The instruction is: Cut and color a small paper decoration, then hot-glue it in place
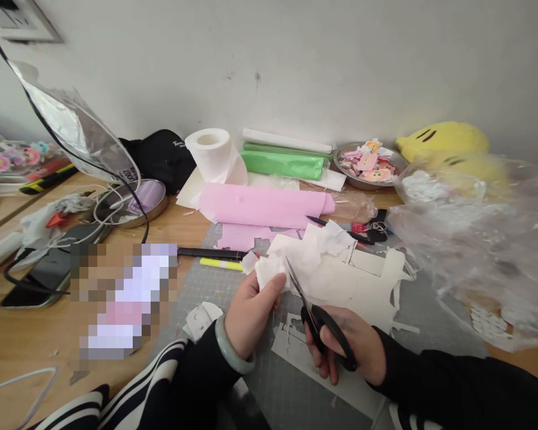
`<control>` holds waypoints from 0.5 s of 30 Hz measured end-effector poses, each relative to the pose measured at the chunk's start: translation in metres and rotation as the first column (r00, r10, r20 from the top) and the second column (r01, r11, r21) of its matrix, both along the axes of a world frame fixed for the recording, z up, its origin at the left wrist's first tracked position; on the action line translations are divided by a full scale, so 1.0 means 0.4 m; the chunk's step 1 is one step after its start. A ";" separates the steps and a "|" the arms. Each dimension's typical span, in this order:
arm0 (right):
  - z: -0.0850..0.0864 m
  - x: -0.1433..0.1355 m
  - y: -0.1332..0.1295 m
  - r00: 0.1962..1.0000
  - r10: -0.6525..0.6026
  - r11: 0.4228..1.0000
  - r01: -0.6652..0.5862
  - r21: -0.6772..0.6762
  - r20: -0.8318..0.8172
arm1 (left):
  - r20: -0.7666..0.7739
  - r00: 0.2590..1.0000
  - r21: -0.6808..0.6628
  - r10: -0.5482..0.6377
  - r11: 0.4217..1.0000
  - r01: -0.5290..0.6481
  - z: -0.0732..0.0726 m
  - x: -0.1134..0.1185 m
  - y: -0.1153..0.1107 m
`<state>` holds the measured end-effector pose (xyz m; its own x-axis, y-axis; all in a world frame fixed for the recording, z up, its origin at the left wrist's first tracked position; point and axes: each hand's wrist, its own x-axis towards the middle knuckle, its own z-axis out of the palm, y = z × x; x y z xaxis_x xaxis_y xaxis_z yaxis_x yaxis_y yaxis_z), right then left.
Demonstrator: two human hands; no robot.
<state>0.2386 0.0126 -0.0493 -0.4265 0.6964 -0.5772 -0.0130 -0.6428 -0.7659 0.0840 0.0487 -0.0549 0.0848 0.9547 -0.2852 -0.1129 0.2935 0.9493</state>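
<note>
On the far left, a dark phone (40, 278) lies on the wooden table (161, 230). Next comes a metal bowl (161, 210) with a purple thing (147, 196) in it. Behind the bowl is something black and soft (161, 156) with white letters on it. A big white roll (213, 161) stands near the wall. Then comes the person's left hand (253, 307), with a pale green bangle (233, 346) on its wrist. This hand pinches a white folded piece (266, 272) between thumb and fingers, up above the grey mat (434, 325). Behind it lies a long pink roll (260, 205), and farther back is a shiny green pack (287, 164). Just right of the white piece are the scissors (312, 316), with blades almost together. Their tips are right by its edge, but it is hard to tell if they touch. The right hand (358, 343) is closed around the black handles. Behind that hand, a big white sheet (358, 283) with cut edges lies on the mat. Farther back is another metal bowl (361, 184), full of little bright shapes (370, 161). Last come a yellow soft toy (457, 137) and crinkly clear bags (488, 239).
</note>
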 end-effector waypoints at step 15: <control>-0.010 0.002 -0.011 0.998 -0.007 1.000 0.006 0.028 0.062 | -0.034 0.998 -0.014 -0.058 0.998 0.058 0.008 0.005 -0.006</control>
